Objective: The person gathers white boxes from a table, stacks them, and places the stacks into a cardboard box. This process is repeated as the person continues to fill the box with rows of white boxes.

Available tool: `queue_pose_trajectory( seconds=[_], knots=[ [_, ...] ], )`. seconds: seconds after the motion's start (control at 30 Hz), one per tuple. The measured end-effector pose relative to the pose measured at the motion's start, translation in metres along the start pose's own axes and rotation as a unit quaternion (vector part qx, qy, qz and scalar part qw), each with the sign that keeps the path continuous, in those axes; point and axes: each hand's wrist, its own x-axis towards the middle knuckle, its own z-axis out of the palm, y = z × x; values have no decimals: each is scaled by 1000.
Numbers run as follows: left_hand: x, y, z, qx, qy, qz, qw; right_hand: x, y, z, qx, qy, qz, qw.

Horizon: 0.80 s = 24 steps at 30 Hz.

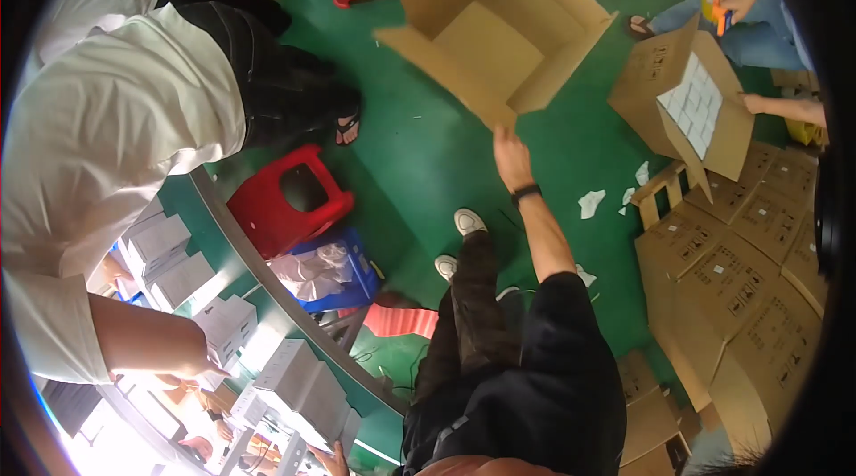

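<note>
My right hand (511,160), with a dark band at the wrist, reaches forward. Its fingers are closed on the near flap corner of a large open cardboard carton (499,48), whose visible inside is bare. At the lower edge, my left hand (333,460) shows only in part. Its fingers press against the near end of a row of small white boxes (308,387) by the bench edge; the rest of that hand is cut off or hidden.
A curved green-topped bench (234,225) runs along the left, where a person in a white shirt (134,102) leans over more white boxes. Red stools (294,195) and a blue bin (343,266) stand nearby. Stacked cartons (722,271) and a box-filled carton (642,75) handled by someone occupy the right.
</note>
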Motion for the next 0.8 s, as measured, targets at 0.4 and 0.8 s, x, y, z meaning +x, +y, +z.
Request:
queue_pose_trajectory(
  seconds=[0.4, 0.8],
  knots=[
    [-13, 24, 35, 57, 102, 49, 992, -325, 87, 62, -57, -296, 11, 954],
    [-35, 55, 28, -45, 166, 77, 982, -348, -429, -157, -17, -115, -719, 686]
  ],
)
